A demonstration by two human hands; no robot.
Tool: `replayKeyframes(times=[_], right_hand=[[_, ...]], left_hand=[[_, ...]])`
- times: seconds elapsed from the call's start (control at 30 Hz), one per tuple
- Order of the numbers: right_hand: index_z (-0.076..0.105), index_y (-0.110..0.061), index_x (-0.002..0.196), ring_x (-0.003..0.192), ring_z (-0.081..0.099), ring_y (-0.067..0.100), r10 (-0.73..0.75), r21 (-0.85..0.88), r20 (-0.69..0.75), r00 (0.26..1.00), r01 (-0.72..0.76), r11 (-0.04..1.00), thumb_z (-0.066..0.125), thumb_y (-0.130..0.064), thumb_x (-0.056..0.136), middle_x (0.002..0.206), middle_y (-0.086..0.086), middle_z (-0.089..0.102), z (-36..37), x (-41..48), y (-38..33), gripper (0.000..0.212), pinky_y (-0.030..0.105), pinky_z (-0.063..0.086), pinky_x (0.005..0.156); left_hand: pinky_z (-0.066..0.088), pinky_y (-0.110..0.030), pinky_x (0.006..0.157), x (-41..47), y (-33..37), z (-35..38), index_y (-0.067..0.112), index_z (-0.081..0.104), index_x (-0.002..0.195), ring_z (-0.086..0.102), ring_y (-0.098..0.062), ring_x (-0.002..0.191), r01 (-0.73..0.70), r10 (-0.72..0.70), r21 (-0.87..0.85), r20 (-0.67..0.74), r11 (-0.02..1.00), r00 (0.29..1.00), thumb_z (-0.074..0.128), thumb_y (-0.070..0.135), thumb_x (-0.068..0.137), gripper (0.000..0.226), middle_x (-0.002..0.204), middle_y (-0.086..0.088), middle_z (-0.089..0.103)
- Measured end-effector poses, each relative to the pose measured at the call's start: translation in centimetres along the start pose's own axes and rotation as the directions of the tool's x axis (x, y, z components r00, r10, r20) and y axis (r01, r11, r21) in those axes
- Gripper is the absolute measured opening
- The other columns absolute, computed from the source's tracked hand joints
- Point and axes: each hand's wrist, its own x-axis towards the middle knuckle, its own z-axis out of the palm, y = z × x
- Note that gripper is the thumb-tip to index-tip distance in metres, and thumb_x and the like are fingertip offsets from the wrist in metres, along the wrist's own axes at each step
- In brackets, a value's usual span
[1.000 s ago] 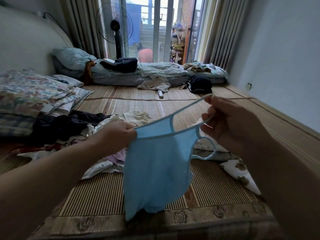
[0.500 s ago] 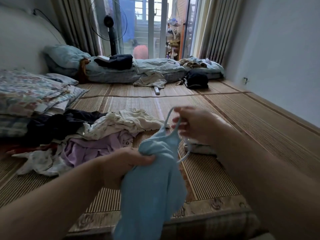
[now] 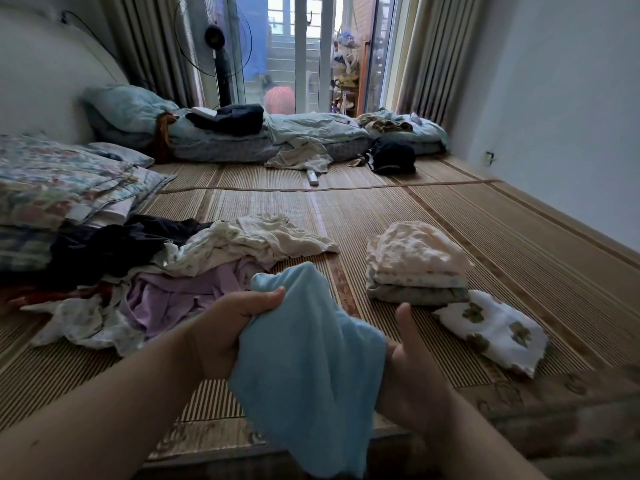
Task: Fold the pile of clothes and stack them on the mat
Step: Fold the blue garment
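A light blue top (image 3: 304, 358) is held up in front of the person, above the near edge of the woven mat (image 3: 381, 209). The left hand (image 3: 235, 327) grips it at the upper left, with the fingers curled into the bunched cloth and the thumb pressed over the top fold. From there the top hangs down and to the right in loose folds, and its lower end drops out of the bottom of the view.

The right hand (image 3: 412, 368) sits against the right edge of the top, lower than the left hand. Its thumb sticks straight up, clear of the cloth. The fingers are hidden behind the blue cloth, so it cannot be told whether they grasp it or only lie under it.

To the left, beyond the left hand, the unfolded pile of clothes (image 3: 173, 271) lies spread on the mat, with purple, white-patterned and dark pieces tangled together. To the right, beyond the right hand, a small stack of folded clothes (image 3: 415, 265) sits on the mat, and a white cloth with green flowers (image 3: 495, 327) lies flat just beside it on the near side.

Folded floral quilts (image 3: 62, 188) are piled at the far left. At the back, rumpled bedding (image 3: 311, 129) lies in front of a glass door, with a standing fan (image 3: 218, 53), a black bag (image 3: 393, 157) and a white remote (image 3: 312, 177) nearby.
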Motion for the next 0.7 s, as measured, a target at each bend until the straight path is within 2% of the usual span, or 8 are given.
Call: replayKeyframes(times=[0.07, 0.2, 0.3, 0.4, 0.47, 0.53, 0.63, 0.7], right_hand=[[0.056, -0.003, 0.13, 0.119, 0.052, 0.039, 0.204, 0.109, -0.235, 0.95, -0.183, 0.977, 0.042, -0.044, 0.095, 0.134, 0.029, 0.051, -0.6, 0.9, -0.9, 0.055, 0.055, 0.037, 0.105], [0.071, -0.005, 0.097, 0.092, 0.064, 0.036, 0.047, -0.106, -0.679, 0.733, -0.161, 0.981, 0.061, -0.018, 0.089, 0.101, 0.022, 0.069, -0.9, 2.1, -3.1, 0.018, 0.049, 0.053, 0.082], [0.07, -0.01, 0.087, 0.084, 0.062, 0.033, -0.064, -0.244, -0.746, 0.663, -0.184, 0.952, 0.07, -0.021, 0.082, 0.089, 0.015, 0.068, -0.7, 2.1, -5.2, 0.012, 0.053, 0.053, 0.078], [0.06, -0.019, 0.089, 0.081, 0.06, 0.021, -0.209, -0.403, -0.771, 0.601, -0.207, 0.891, 0.073, -0.026, 0.08, 0.091, 0.005, 0.063, -0.9, 2.2, -6.6, 0.017, 0.04, 0.053, 0.071], [0.056, -0.02, 0.1, 0.084, 0.06, 0.014, -0.282, -0.5, -0.735, 0.617, -0.212, 0.84, 0.073, -0.025, 0.081, 0.096, -0.001, 0.06, -1.1, 2.3, -7.4, 0.025, 0.031, 0.051, 0.069], [0.054, -0.021, 0.116, 0.09, 0.062, 0.017, -0.239, -0.47, -0.681, 0.692, -0.163, 0.868, 0.072, -0.011, 0.081, 0.102, 0.0, 0.061, -1.0, 2.6, -8.3, 0.041, 0.031, 0.055, 0.073], [0.05, -0.025, 0.13, 0.096, 0.066, 0.027, -0.141, -0.384, -0.549, 0.824, -0.1, 0.918, 0.067, 0.012, 0.076, 0.108, 0.007, 0.063, -1.0, 2.8, -9.1, 0.067, 0.042, 0.059, 0.079], [0.055, -0.026, 0.122, 0.093, 0.067, 0.024, -0.171, -0.566, -0.488, 0.856, -0.161, 0.808, 0.065, 0.013, 0.076, 0.106, 0.004, 0.064, -1.0, 2.7, -9.3, 0.061, 0.037, 0.06, 0.077]], left_hand=[[0.059, -0.035, 0.061, -0.2, 0.5, -0.6, -0.003, 0.076, 0.081, 0.072, -0.03, 0.071, 0.045, -0.045, 0.044, -0.015, 0.998, 0.999, 0.097, 0.028, 0.019, 0.072, 0.086, -0.021, 0.072], [0.058, -0.036, 0.072, -0.5, 1.5, -3.1, -0.001, 0.07, 0.105, 0.07, -0.031, 0.085, 0.146, -0.127, 0.278, -0.085, 0.949, 0.988, 0.091, 0.009, 0.038, 0.07, 0.105, -0.025, 0.069], [0.049, -0.034, 0.072, -0.8, 1.8, -5.0, 0.005, 0.065, 0.114, 0.06, -0.029, 0.086, 0.205, -0.105, 0.426, -0.248, 0.881, 0.963, 0.091, 0.02, 0.044, 0.076, 0.11, -0.026, 0.064], [0.048, -0.033, 0.067, -0.6, 2.1, -5.7, 0.018, 0.066, 0.105, 0.057, -0.027, 0.088, 0.042, 0.099, 0.345, -0.381, 0.938, 0.919, 0.087, 0.038, 0.05, 0.062, 0.115, -0.018, 0.062], [0.053, -0.035, 0.067, -0.3, 2.5, -5.8, 0.025, 0.057, 0.115, 0.06, -0.025, 0.087, -0.115, 0.188, 0.206, -0.383, 0.972, 0.905, 0.084, 0.028, 0.056, 0.064, 0.114, -0.015, 0.061], [0.052, -0.037, 0.069, -0.4, 2.9, -5.4, 0.026, 0.055, 0.123, 0.062, -0.028, 0.085, -0.143, 0.187, 0.165, -0.297, 0.976, 0.936, 0.077, 0.002, 0.065, 0.066, 0.111, -0.017, 0.062], [0.046, -0.039, 0.076, -0.6, 3.0, -5.3, 0.019, 0.062, 0.117, 0.06, -0.033, 0.088, 0.01, 0.084, 0.324, -0.274, 0.946, 0.958, 0.066, -0.018, 0.063, 0.066, 0.111, -0.025, 0.061], [0.045, -0.038, 0.073, -0.6, 3.0, -4.6, 0.018, 0.066, 0.107, 0.058, -0.032, 0.085, 0.093, 0.115, 0.539, -0.338, 0.837, 0.934, 0.063, -0.016, 0.075, 0.046, 0.109, -0.025, 0.062]])
